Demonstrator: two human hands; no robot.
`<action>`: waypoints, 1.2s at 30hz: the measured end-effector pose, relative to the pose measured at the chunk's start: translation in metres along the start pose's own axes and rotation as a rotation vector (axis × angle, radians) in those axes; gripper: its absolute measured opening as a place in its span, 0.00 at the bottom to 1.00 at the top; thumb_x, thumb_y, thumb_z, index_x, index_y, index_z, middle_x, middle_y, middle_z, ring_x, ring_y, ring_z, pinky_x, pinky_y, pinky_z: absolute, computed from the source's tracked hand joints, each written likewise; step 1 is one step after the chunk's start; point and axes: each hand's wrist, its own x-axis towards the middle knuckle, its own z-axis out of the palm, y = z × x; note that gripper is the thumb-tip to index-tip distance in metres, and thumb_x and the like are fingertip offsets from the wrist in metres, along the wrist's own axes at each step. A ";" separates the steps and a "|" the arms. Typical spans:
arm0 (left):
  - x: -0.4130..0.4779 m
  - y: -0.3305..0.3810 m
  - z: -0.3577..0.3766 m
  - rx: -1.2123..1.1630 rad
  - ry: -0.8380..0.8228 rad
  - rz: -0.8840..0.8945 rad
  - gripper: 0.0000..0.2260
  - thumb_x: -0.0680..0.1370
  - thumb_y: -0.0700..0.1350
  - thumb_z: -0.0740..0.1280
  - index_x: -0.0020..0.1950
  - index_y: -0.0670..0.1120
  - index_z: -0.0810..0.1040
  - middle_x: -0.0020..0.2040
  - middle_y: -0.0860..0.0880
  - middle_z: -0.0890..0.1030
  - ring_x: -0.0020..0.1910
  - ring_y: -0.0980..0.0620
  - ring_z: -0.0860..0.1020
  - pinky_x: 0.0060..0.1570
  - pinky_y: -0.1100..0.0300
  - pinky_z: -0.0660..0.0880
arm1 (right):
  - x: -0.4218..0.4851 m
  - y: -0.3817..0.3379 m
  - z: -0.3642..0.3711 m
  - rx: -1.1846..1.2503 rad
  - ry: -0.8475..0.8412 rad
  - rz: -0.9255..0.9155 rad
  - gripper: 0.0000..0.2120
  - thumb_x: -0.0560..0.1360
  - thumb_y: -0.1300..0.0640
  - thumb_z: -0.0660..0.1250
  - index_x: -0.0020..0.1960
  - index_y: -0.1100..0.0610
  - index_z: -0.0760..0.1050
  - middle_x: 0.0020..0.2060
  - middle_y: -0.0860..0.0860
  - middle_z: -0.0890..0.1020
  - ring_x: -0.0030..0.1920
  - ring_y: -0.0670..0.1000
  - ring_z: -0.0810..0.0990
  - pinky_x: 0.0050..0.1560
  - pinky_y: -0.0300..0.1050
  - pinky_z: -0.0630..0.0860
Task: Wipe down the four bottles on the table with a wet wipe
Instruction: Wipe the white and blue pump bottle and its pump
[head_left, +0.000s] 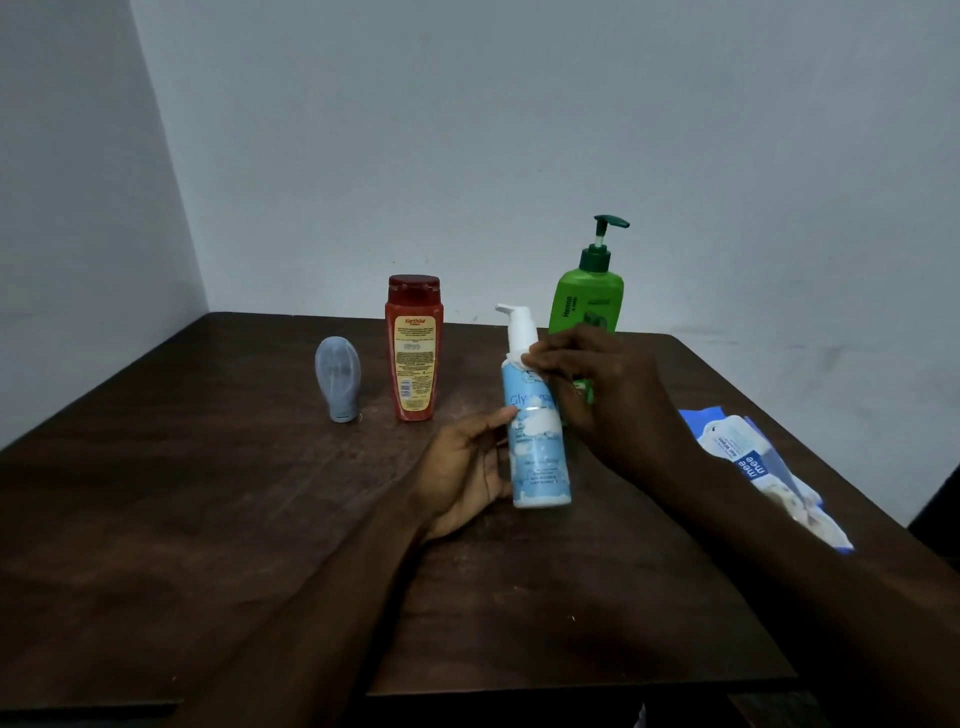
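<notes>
While the small grey tube (337, 379) stands on its cap at the far left of the dark wooden table (208, 519) and the red shampoo bottle (414, 348) stands upright just beside it, both wait untouched and apart from the hands, probably parked in a row so each can be taken in turn. Next comes the left hand (467, 467), which grips the lower half of the blue-and-white pump bottle (535, 431), thumb across the front, holding it lifted and slightly tilted; that grip looks meant to steady the bottle for rubbing. Over its shoulder the right hand (597, 384) has its fingers curled against the bottle just below the pump. No wipe shows there, and I cannot tell whether one is tucked under the fingers. Behind that hand the green pump bottle (589, 306) stands upright, partly hidden. At the right edge lies the wet-wipe pack (753, 457), near the right forearm, likely for easy reach. Counted: four bottles, three standing and one held; one pack; two hands, both on the same bottle.
</notes>
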 end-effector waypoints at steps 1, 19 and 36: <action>0.000 -0.001 -0.001 0.000 0.010 -0.001 0.12 0.75 0.45 0.68 0.54 0.42 0.86 0.57 0.40 0.82 0.55 0.44 0.82 0.60 0.43 0.77 | -0.001 0.000 -0.001 -0.009 -0.012 0.003 0.10 0.73 0.64 0.68 0.52 0.61 0.85 0.51 0.56 0.84 0.52 0.55 0.83 0.55 0.53 0.80; 0.002 0.001 -0.003 0.129 0.101 0.005 0.25 0.77 0.49 0.68 0.71 0.39 0.71 0.69 0.34 0.74 0.65 0.36 0.76 0.49 0.40 0.80 | -0.087 -0.021 -0.019 0.065 -0.128 -0.040 0.12 0.71 0.67 0.72 0.50 0.57 0.86 0.51 0.50 0.85 0.53 0.46 0.82 0.57 0.36 0.76; 0.005 0.001 -0.008 0.146 0.078 0.051 0.21 0.78 0.46 0.69 0.71 0.48 0.74 0.67 0.39 0.78 0.67 0.39 0.76 0.58 0.34 0.76 | 0.015 -0.004 -0.004 0.010 -0.060 0.061 0.10 0.73 0.62 0.67 0.50 0.59 0.85 0.45 0.55 0.82 0.45 0.51 0.81 0.46 0.52 0.81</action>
